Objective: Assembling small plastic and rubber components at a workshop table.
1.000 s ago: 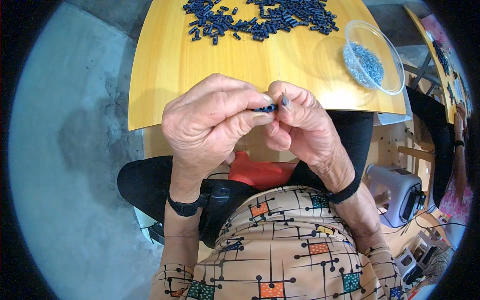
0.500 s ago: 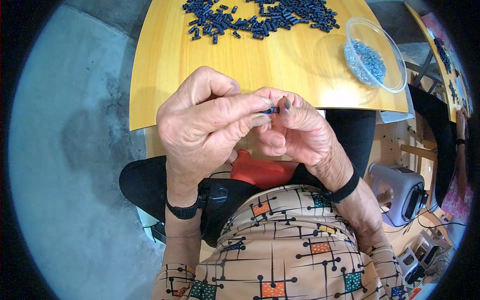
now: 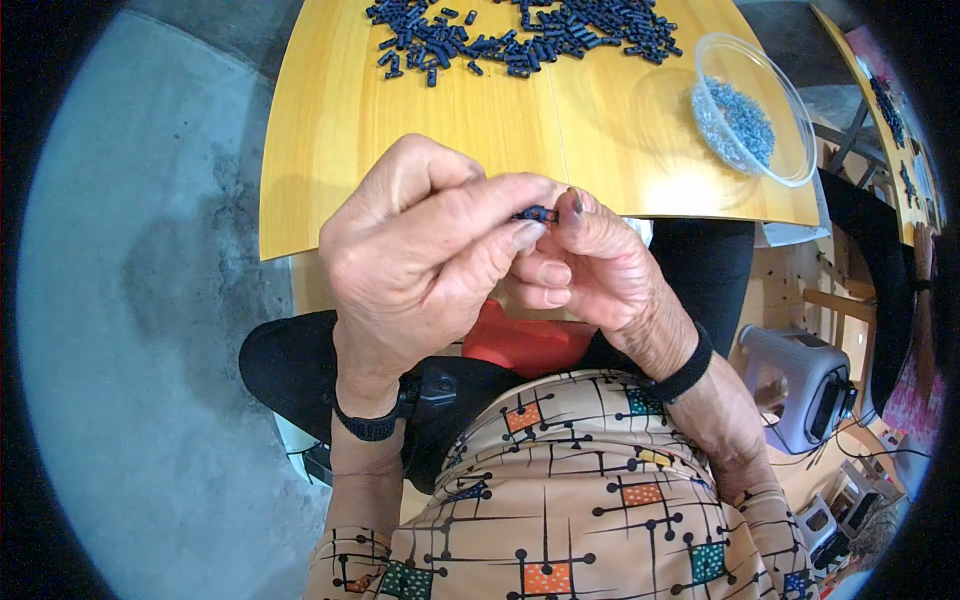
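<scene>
Just past the table's near edge, my two hands meet around a small dark cylindrical piece (image 3: pixel 537 214). My left hand (image 3: pixel 415 245) pinches it between thumb and forefinger from the left. From the right, the thumb and fingertips of my right hand (image 3: pixel 605 245) close on its other end, and the remaining fingers curl below. Most of the piece is covered by fingertips. Similar short black cylindrical pieces (image 3: pixel 580 35) lie in a loose heap at the far side of the table. A clear round plastic tub (image 3: pixel 797 150) stands at the right, holding many small shiny bluish-silver parts (image 3: pixel 735 122).
The yellow wooden table (image 3: pixel 340 130) ends just before my lap, where a red cloth (image 3: pixel 525 338) lies. On the right are a grey plastic stool (image 3: pixel 795 380), another table with black pieces and another person's arm (image 3: pixel 922 270). Grey floor (image 3: pixel 130 330) stretches to the left.
My left fingers have shifted slightly along the dark piece, and more of its length shows between my fingertips. My right hand keeps nearly the same place.
</scene>
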{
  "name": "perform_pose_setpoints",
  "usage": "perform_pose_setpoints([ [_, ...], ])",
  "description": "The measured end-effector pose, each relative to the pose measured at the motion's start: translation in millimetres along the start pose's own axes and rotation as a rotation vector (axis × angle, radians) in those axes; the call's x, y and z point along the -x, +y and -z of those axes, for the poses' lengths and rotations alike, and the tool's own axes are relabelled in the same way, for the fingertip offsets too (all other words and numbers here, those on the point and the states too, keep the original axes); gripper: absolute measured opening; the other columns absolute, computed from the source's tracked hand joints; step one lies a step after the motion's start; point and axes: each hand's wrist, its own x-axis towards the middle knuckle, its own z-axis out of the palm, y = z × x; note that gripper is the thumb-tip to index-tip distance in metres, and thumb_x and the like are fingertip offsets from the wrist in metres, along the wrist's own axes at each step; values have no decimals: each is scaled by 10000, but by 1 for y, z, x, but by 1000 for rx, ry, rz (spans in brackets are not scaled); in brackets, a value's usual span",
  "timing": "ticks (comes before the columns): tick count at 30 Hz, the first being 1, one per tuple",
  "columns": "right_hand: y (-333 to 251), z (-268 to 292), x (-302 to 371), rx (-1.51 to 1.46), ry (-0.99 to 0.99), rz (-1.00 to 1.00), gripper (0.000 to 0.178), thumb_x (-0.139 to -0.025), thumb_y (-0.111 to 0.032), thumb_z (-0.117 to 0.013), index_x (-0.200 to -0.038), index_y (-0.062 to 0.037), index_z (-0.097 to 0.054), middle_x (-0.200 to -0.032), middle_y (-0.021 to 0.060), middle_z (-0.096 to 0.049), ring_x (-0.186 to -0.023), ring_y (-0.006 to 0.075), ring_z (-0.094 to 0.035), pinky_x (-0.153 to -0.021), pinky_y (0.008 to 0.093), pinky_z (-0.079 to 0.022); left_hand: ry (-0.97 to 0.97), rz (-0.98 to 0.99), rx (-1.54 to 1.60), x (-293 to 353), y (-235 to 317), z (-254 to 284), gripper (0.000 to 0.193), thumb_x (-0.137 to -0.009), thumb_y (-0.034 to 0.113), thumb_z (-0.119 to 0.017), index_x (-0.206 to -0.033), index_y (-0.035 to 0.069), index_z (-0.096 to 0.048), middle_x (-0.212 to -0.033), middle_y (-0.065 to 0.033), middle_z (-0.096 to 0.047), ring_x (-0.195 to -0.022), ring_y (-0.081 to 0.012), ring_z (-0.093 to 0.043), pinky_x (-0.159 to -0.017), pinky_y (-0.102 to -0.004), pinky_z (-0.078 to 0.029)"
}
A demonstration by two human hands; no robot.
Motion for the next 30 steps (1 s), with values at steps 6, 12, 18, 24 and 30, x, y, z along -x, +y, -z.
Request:
perform_pose_setpoints([
  [6,-5,-2,2,-12,43,2,331,-838,-219,-588,-1094,-20,-525,-802,34,-499,-527,74,-348,-453,205,-301,179,484,317,6,0,3,179,-698,-7,-691,-871,-17,-645,-678,-26,-580,-587,-69,-522,-487,-190,-414],
  [12,-16,-8,0,25,68,199,403,-815,-246,-616,-1111,3,-502,-788,12,-460,-553,63,-349,-474,194,-312,170,904,871,11,7,7,151,-789,111,-649,-834,-32,-633,-590,-36,-568,-474,-51,-494,-408,-162,-378],
  [18,-6,-15,3,216,230,284,393,-805,-267,-631,-1085,-9,-534,-824,18,-566,-587,50,-408,-482,191,-315,85,1074,1148,7,24,-21,214,-831,150,-608,-922,-42,-627,-692,-86,-608,-484,-80,-526,-387,-177,-429],
  [24,-4,-13,5,350,217,317,360,-794,-269,-645,-1057,-38,-560,-849,17,-596,-652,58,-503,-496,179,-332,112,1035,1201,5,23,-25,237,-849,173,-588,-939,-44,-617,-660,-69,-584,-456,-81,-501,-374,-176,-415],
  [30,8,-22,-1,475,349,484,348,-771,-208,-675,-1055,-41,-563,-849,-12,-591,-694,49,-518,-545,163,-377,141,1093,1421,8,21,-29,212,-852,177,-585,-904,-24,-622,-631,-39,-562,-431,-68,-476,-368,-168,-388],
])
